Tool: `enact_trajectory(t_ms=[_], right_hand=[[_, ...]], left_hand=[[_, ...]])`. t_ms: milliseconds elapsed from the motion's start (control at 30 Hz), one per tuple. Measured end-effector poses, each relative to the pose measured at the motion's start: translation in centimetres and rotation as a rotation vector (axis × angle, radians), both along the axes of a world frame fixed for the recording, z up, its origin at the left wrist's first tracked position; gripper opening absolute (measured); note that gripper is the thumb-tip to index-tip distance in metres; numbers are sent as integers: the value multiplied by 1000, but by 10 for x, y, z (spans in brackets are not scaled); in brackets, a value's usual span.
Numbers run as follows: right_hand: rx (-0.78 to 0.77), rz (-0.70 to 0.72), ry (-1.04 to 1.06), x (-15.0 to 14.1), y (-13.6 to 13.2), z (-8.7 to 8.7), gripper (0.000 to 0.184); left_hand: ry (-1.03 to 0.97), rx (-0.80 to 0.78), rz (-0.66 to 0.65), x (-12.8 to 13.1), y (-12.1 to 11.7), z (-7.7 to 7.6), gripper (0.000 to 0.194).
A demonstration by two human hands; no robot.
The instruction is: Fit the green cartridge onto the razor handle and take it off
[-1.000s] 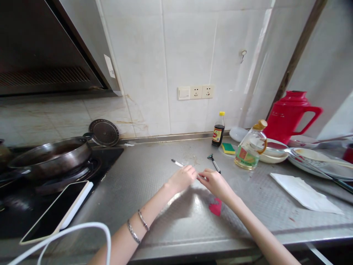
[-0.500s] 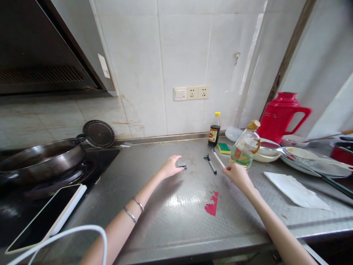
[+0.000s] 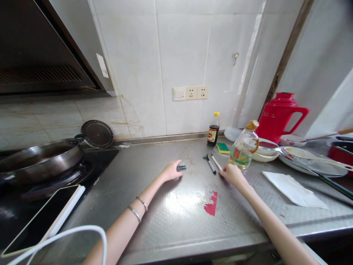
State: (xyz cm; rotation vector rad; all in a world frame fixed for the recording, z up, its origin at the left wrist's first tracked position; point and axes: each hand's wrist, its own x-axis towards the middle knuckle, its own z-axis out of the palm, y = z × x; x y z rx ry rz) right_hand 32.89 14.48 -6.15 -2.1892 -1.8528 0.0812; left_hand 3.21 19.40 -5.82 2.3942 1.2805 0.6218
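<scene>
My left hand (image 3: 171, 170) is low over the steel countertop (image 3: 171, 228), thumb and fingers parted around a small dark green piece (image 3: 182, 167). That piece looks like a razor head, but it is too small to be sure. My right hand (image 3: 234, 174) pinches the near end of a slim white stick (image 3: 215, 162), whose exact kind I cannot make out; the fingertips are partly hidden. Just left of the stick lies a razor (image 3: 210, 163) with a grey and black handle. A ragged red scrap (image 3: 211, 204) lies nearer the front edge.
Behind my right hand stand an oil bottle (image 3: 241, 151), a soy sauce bottle (image 3: 213, 130) and a sponge (image 3: 223, 148). A red thermos (image 3: 278, 117), dishes and a white paper (image 3: 293, 189) are further right. On the left are a pan (image 3: 41, 160) and a phone (image 3: 41, 217).
My left hand has moved slightly in, its fingers now around the dark green piece. My right hand and the white stick have shifted slightly left and nearer me.
</scene>
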Motion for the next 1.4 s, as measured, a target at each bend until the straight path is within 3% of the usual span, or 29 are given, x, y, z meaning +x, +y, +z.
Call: enact_trajectory(t_ms=[167,400,567,667,767,967,1033,1200,1400], right_hand=[[0,7,-12,1,-1,-3,28],[2,16,-46,1,-3,-1,32],[64,27,-77,-2,-6,9,32],[106,149,-48,-9,-9,22,27],[137,375,34,-20,-14,34,27],[72,654,104,-50,-22,54,55],[38,703,82,-59,-23,59,61],[-30,743,-5,-66,-17,64,54],[-85,711,-101,-39,10,61,53]], left_hand=[[2,60,25,-2,4,-5,64],[5,-8,60,-1,7,-10,62],[-25,-23,91,1,6,-8,58],[-75,-14,112,3,3,-5,59],[-129,13,57,8,-5,2,62],[-152,38,-147,26,-31,17,71],[-170,40,-196,33,-38,20,71],[-180,14,-215,41,-46,21,72],[-191,-7,-215,32,-44,23,73]])
